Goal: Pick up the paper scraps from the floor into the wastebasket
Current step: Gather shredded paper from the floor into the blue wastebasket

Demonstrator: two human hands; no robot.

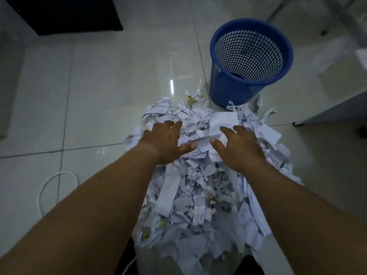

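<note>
Blue mesh wastebasket [228,90], ragged paper scraps [198,195]

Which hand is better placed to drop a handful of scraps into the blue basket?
Likely the right hand: it is over the paper scraps nearer the wastebasket, which stands ahead on the right; the left hand is farther.

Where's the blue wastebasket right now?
Head view, upper right: the blue wastebasket stands upright on the floor at the far edge of the paper scraps, beyond the right hand.
</note>
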